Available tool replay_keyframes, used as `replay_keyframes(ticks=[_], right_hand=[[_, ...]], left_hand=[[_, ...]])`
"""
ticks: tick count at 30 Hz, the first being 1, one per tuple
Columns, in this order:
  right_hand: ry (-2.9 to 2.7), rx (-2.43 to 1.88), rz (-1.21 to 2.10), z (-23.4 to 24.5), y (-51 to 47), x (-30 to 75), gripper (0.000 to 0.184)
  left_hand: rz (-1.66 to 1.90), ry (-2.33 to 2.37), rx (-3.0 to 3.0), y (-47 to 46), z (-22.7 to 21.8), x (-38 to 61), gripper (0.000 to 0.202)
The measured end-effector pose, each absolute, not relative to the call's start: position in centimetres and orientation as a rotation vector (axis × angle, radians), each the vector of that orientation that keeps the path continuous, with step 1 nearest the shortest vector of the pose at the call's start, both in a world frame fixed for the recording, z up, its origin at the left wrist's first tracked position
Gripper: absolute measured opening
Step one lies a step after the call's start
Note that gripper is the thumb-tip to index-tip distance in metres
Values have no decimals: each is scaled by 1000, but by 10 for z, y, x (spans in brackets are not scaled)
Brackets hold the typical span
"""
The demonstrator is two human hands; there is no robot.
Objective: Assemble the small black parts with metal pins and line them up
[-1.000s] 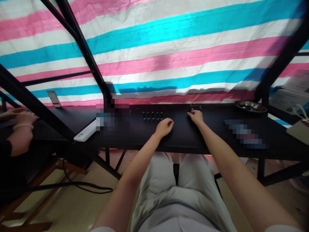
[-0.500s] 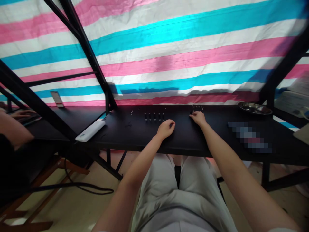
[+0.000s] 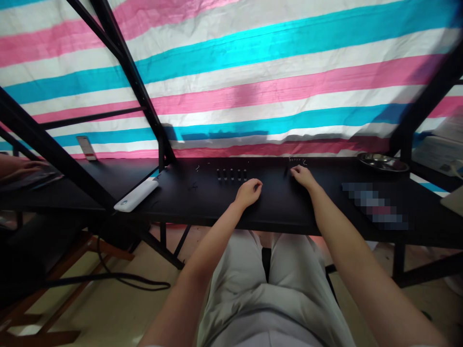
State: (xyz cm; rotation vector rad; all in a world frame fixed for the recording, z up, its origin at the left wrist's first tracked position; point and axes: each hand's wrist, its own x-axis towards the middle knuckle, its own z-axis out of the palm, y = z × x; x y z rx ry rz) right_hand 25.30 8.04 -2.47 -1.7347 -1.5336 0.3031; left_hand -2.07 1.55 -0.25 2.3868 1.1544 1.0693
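Observation:
My left hand point(image 3: 249, 192) rests on the black table point(image 3: 206, 207) with its fingers curled in toward the thumb; whether anything is inside does not show. Just beyond it, several small dark cylinders with pale lower ends point(image 3: 232, 174) stand in a row. My right hand point(image 3: 304, 176) is further right, its fingertips pinched together low over the tabletop. What they hold, if anything, is too small to tell. Left of those fingertips is a small dark piece point(image 3: 285, 171), apart from them. Behind this hand lie several tiny pale bits point(image 3: 297, 159) in a line.
A white elongated case point(image 3: 136, 196) lies to the left by a black metal frame post point(image 3: 139, 91). At the right are a shiny metal dish point(image 3: 383, 163) and a blurred-out flat item point(image 3: 374, 206). Another person's hand point(image 3: 21, 169) is at far left. A striped sheet point(image 3: 253, 82) hangs behind.
My right hand has shifted slightly right, away from the small dark piece, which now stands clear of the fingers. The left hand is still. The other person's arm at far left has moved.

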Motion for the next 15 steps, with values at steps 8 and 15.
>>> replay_keyframes(ticks=[8,15], right_hand=[[-1509,-1769,226,-32,82,254,17],[-1522,-1899,188,-28,86,248,14]], left_hand=[[1072,1154,2399,16,-4,-20,18],[1062,1156,2395,16,-3,-21,18]])
